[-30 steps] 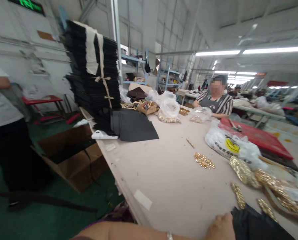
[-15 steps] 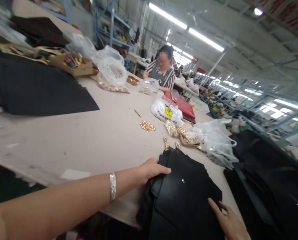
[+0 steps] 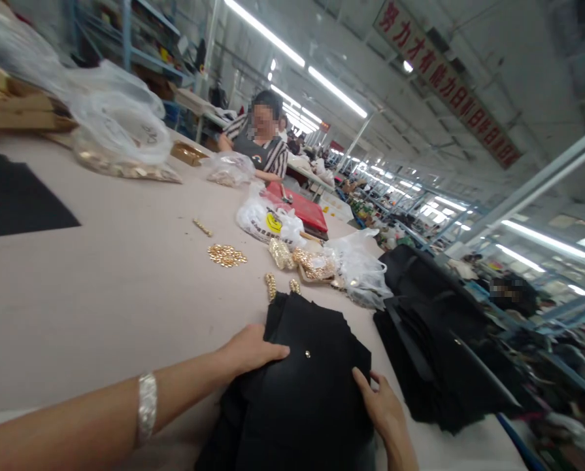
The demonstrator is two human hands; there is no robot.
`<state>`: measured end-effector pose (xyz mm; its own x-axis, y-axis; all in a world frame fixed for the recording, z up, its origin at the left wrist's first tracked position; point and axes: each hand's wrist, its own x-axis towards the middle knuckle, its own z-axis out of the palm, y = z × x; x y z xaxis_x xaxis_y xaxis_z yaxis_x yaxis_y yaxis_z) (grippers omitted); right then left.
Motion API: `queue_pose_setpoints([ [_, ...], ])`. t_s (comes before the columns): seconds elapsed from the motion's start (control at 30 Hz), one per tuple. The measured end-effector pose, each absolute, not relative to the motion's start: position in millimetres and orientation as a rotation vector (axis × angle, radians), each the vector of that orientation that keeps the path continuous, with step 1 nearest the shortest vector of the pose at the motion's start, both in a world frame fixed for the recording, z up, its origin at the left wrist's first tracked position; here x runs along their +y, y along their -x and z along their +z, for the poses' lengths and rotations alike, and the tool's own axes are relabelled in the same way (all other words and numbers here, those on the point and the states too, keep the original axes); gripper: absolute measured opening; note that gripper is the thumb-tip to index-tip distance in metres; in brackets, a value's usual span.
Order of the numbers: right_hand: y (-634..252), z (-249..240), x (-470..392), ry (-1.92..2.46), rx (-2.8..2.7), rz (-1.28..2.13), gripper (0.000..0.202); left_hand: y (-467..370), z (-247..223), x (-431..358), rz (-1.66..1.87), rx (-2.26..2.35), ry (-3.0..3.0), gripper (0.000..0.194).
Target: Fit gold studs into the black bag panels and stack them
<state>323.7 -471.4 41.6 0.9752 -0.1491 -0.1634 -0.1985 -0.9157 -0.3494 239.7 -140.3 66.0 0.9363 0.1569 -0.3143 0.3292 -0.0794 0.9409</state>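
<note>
A stack of black leather-like panels (image 3: 304, 399) lies before me at the table's near side. A small gold metal fitting (image 3: 307, 354) sits on the top panel. My left hand (image 3: 253, 350) grips the stack's left edge, thumb on top, the other fingers hidden. On the opposite edge, my right hand (image 3: 383, 405) holds with its thumb on the upper face and fingers at the side. Just beyond the stack stand two rows of gold fittings (image 3: 270, 286). A loose pile of small gold pieces (image 3: 227, 256) lies farther left.
Plastic bags (image 3: 361, 265) and a box of gold parts (image 3: 314, 265) stand beyond the stack. More black panels (image 3: 434, 353) lie to the right, another black sheet (image 3: 22, 196) at left. Across the table (image 3: 125, 281), a person (image 3: 257, 140) sits near a red case (image 3: 299, 208).
My view has turned to the right, so the table's things sit farther left in the picture. Both hands keep their hold on the black panels.
</note>
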Motion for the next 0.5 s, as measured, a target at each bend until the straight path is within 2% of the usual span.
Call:
queue_pose_setpoints([
  [0.2, -324.9, 44.2, -474.2, 2.697, 0.216, 0.156, 0.079, -242.9, 71.2, -151.8, -0.065, 0.329, -1.759, 0.058],
  [0.4, -320.7, 43.4, -477.8, 2.618, 0.247, 0.119, 0.085, -241.8, 75.5, -166.7, -0.164, 0.531, -1.363, 0.060],
  [0.5, -320.9, 41.0, -480.4, 2.563, 0.252, 0.091, 0.087, -244.1, 75.9, -168.3, -0.239, 0.572, -1.249, 0.054],
])
